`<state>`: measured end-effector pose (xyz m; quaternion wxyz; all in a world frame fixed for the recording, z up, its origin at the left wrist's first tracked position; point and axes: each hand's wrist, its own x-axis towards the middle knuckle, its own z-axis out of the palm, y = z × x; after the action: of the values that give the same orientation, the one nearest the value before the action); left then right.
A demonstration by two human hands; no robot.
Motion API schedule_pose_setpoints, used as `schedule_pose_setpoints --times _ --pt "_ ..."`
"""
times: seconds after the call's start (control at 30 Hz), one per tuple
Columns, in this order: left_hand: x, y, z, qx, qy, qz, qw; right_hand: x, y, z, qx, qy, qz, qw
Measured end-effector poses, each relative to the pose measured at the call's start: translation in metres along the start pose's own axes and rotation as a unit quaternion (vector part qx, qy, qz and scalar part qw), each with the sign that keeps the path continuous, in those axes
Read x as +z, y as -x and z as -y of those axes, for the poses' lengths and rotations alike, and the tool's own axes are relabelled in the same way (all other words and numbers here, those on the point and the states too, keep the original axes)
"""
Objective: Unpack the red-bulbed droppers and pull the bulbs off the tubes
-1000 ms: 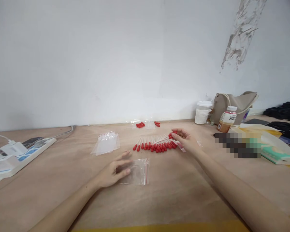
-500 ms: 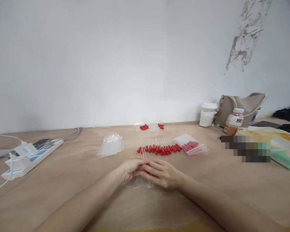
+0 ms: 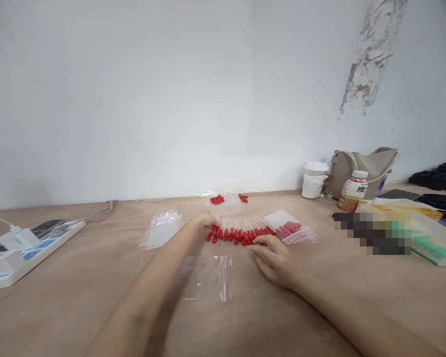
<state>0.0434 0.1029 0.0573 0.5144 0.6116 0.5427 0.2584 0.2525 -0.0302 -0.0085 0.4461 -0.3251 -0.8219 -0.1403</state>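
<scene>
Head view | left hand (image 3: pixel 207 220) outstretched at red-bulbed droppers (image 3: pixel 241 234) | right hand (image 3: pixel 274 259) curled beside them | both grips unclear

We see two arms, bare along all that shows. The left arm (image 3: pixel 159 292) is slender, broad toward the elbow and narrowing evenly to a slim wrist; we make out a soft fold low on it. The right arm (image 3: pixel 342 307) has the same smooth, tapering outline. The right hand (image 3: pixel 273 258) is bare, with slim fingers (image 3: pixel 262 252). The left hand (image 3: pixel 207 219) is too small for us to make out finely.
</scene>
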Motion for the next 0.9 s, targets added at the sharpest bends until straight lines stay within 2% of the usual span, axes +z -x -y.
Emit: schedule_pose_setpoints --times 0.1,0.23,0.5,0.73,0.8,0.9 --pt "0.005 -0.008 0.003 -0.042 -0.029 -0.008 0.999 0.001 0.002 0.0 0.002 -0.005 0.021 1.0" --pt "0.002 -0.009 0.005 -0.073 -0.071 -0.019 0.995 0.002 0.003 -0.002 -0.009 -0.006 0.038 0.999" --pt "-0.009 0.005 0.01 -0.073 -0.179 -0.07 0.979 0.003 0.004 -0.003 -0.012 -0.005 0.048 0.999" --pt "-0.009 0.009 0.013 -0.005 -0.26 -0.128 0.957 0.003 0.004 -0.002 -0.018 -0.003 0.049 0.999" --pt "-0.009 0.021 0.011 0.04 -0.285 -0.15 0.946 0.003 0.004 -0.001 -0.024 0.001 0.05 0.998" --pt "-0.008 0.057 0.017 0.131 -0.312 -0.167 0.926 0.002 0.004 0.0 -0.026 -0.003 0.05 0.998"
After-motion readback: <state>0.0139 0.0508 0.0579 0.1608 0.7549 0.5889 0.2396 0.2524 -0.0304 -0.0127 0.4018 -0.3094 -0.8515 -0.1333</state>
